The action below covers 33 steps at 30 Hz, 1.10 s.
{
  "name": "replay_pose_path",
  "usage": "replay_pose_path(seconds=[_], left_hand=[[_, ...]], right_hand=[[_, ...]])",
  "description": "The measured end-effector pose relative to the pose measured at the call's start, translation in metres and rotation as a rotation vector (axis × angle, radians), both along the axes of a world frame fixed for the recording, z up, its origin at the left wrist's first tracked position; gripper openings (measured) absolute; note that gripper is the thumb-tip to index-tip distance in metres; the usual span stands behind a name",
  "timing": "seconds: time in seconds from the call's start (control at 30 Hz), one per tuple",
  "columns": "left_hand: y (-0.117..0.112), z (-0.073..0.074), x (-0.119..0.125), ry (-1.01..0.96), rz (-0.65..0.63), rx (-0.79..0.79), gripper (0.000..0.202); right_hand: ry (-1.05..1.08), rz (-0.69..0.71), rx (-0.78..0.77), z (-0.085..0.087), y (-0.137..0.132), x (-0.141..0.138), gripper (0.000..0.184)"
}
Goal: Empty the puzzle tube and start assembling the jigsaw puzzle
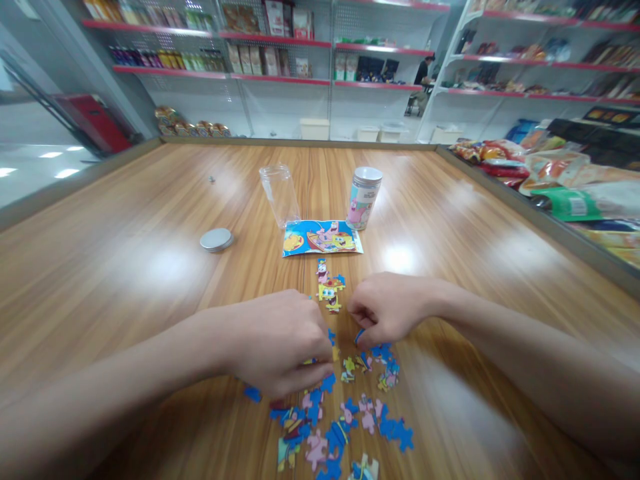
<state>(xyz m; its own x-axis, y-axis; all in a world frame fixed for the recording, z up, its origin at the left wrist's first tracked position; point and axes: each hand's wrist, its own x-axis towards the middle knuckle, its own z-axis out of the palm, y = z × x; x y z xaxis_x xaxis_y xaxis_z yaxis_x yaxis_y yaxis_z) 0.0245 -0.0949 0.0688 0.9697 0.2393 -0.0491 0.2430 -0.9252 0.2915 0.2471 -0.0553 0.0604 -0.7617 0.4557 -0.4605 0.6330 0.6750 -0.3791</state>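
Observation:
My left hand (283, 340) is closed over the scattered jigsaw pieces (345, 427), its fingertips mostly hidden. A yellow bit shows between thumb and fingers; I cannot tell whether it is gripped. Opposite it, my right hand (387, 307) is curled, thumb and fingers pinching at a blue jigsaw piece (359, 337). Just beyond the hands lies a small joined section of puzzle (330, 292) with a yellow cartoon face and a pink figure. Above that section, a colourful picture sheet (323, 239) lies on the wooden table (150, 300).
A clear open jar (280, 197) stands left behind the sheet, a labelled canister (364, 199) right. A silver lid (217, 239) lies at left. Packaged goods (565, 180) fill the right side beyond the table's raised edge. Stocked shelves (280, 40) and a distant person (424, 80) are behind.

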Motion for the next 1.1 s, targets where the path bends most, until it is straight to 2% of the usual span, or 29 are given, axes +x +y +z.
replay_pose_path(seconds=[0.17, 0.3, 0.43, 0.53, 0.63, 0.67, 0.8, 0.87, 0.97, 1.1], left_hand=[[-0.003, -0.004, 0.003, -0.034, -0.091, -0.011, 0.011], [-0.001, -0.010, 0.003, -0.055, -0.040, 0.058, 0.013], [0.005, -0.011, 0.000, -0.055, 0.000, 0.094, 0.015], [0.015, -0.013, -0.003, -0.052, 0.116, 0.185, 0.020], [0.031, -0.021, -0.008, -0.156, 0.321, 0.354, 0.026], [0.036, -0.026, -0.010, -0.196, 0.329, 0.376, 0.026], [0.055, -0.046, -0.017, -0.314, 0.193, 0.283, 0.023], [0.059, -0.054, -0.019, -0.341, 0.184, 0.225, 0.024], [0.061, -0.059, -0.020, -0.347, 0.190, 0.185, 0.023], [0.060, -0.058, -0.020, -0.332, 0.197, 0.170, 0.023]], right_hand=[[-0.025, 0.004, -0.048, 0.003, 0.002, 0.000, 0.040], [-0.013, 0.030, -0.074, 0.001, 0.003, 0.001, 0.047], [-0.007, -0.047, -0.041, -0.003, 0.003, 0.000, 0.052], [0.022, -0.089, -0.036, -0.003, 0.004, -0.001, 0.045], [0.080, -0.107, -0.135, -0.005, 0.010, 0.001, 0.039], [0.099, -0.126, -0.161, -0.006, 0.012, 0.002, 0.037], [0.237, -0.207, -0.148, -0.011, 0.023, 0.011, 0.027], [0.304, -0.226, -0.093, -0.012, 0.026, 0.014, 0.026], [0.325, -0.248, -0.041, -0.012, 0.027, 0.017, 0.028], [0.323, -0.257, -0.066, -0.010, 0.026, 0.015, 0.021]])
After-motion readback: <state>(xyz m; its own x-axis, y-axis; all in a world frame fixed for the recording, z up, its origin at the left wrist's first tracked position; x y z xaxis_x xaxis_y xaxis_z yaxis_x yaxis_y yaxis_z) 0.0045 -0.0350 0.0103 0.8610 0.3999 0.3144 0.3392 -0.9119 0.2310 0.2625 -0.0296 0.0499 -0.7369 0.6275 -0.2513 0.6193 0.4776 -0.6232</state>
